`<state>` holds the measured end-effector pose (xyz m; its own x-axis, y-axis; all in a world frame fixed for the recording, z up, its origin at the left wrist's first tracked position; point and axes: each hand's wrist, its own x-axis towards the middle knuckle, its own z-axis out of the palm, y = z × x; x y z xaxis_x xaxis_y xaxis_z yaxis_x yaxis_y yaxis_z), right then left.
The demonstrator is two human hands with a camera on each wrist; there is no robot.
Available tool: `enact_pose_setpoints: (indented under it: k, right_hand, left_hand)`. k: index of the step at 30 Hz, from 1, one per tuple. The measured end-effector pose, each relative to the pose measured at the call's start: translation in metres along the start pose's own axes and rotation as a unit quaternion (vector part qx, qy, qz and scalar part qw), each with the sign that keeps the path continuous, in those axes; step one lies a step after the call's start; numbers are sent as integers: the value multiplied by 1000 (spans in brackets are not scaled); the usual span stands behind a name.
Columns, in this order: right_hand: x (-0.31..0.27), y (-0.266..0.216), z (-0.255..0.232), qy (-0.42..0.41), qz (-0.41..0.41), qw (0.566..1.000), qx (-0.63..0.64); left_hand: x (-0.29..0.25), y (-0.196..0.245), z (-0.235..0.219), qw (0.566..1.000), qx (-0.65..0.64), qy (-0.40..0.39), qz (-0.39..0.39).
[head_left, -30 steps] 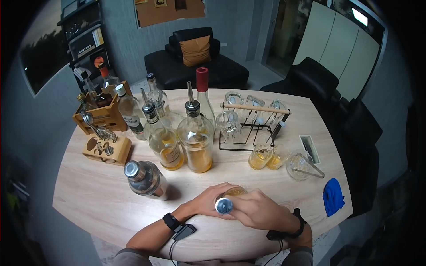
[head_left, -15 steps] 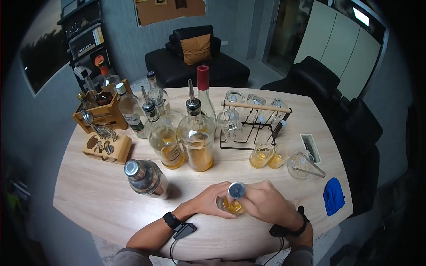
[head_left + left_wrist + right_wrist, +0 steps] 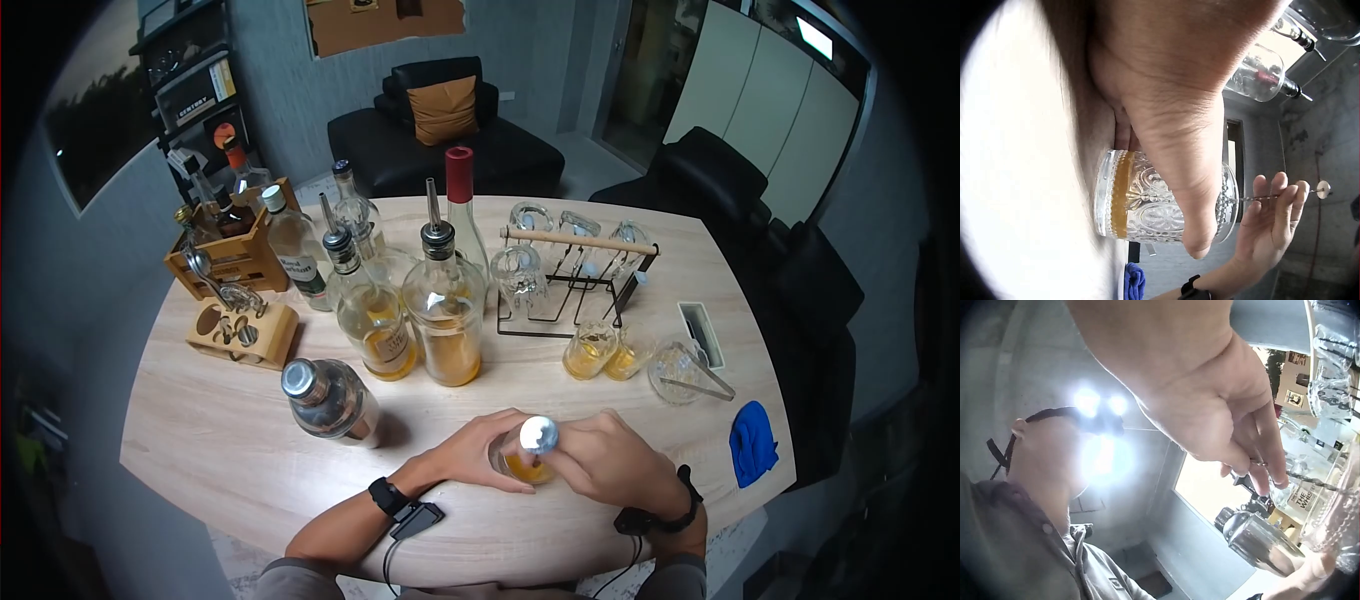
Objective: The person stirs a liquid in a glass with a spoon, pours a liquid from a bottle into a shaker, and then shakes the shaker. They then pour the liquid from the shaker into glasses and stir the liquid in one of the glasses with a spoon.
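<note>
My left hand (image 3: 470, 455) grips a short embossed glass (image 3: 1141, 197) with a shallow layer of amber liquid near its base. In the left wrist view its thumb lies across the glass wall, with the glass base at the tabletop. The fingers of my right hand (image 3: 610, 462) pinch the twisted stem of a bar spoon (image 3: 1313, 481) above the glass. A round disc tops the stem, and the lower stem runs into the glass; its bottom end is hidden. A metal cocktail shaker (image 3: 340, 405) stands upright to the left of my hands.
Behind the hands stand two pour-spout bottles (image 3: 450, 345) of amber liquid. A wire rack (image 3: 560, 333) of glasses is at the back right, near two amber-filled glasses (image 3: 590, 350), a glass with tongs (image 3: 680, 375) and a blue cloth (image 3: 752, 445). A wooden holder (image 3: 250, 340) sits left.
The bar spoon's disc end has swung away from me and to the right over the glass, with the right hand turning along. My left hand stays round the glass.
</note>
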<state>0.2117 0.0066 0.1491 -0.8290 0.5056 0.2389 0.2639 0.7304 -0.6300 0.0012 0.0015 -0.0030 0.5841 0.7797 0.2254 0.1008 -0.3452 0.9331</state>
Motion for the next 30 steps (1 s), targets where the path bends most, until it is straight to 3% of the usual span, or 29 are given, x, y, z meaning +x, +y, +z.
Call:
enact_pose_setpoints:
  k: [2, 6, 9, 12, 14, 18, 20, 24, 26, 28, 30]
  right_hand:
    - [-3, 0, 2, -42, -9, 999, -12]
    - [3, -6, 7, -12, -26, 999, 25]
    - [0, -4, 0, -5, 32, 999, 14]
    - [-1, -4, 0, -32, 16, 999, -8]
    - [3, -10, 6, 9, -42, 998, 45]
    - [7, -7, 15, 13, -60, 996, 60]
    - [4, -6, 9, 21, 10, 999, 23]
    - [-1, -3, 2, -4, 64, 998, 9]
    - [-1, -4, 1, -62, -4, 998, 8]
    - [4, -5, 8, -41, -29, 998, 32]
    - [5, -4, 11, -18, -54, 997, 57]
  left_hand:
    - [4, 3, -3, 995, 89, -6, 52]
    - [5, 6, -4, 997, 73, -9, 37]
    - [3, 2, -2, 998, 62, -14, 32]
    - [3, 5, -4, 999, 44, -11, 26]
    - [4, 5, -4, 998, 46, -7, 39]
    - [4, 2, -3, 1000, 17, -13, 12]
    - [4, 4, -3, 997, 60, -12, 43]
    - [3, 6, -3, 999, 42, -10, 29]
    - [3, 4, -3, 997, 66, -10, 47]
    - [4, 9, -4, 1000, 14, -16, -14]
    - [4, 6, -5, 1000, 7, -14, 12]
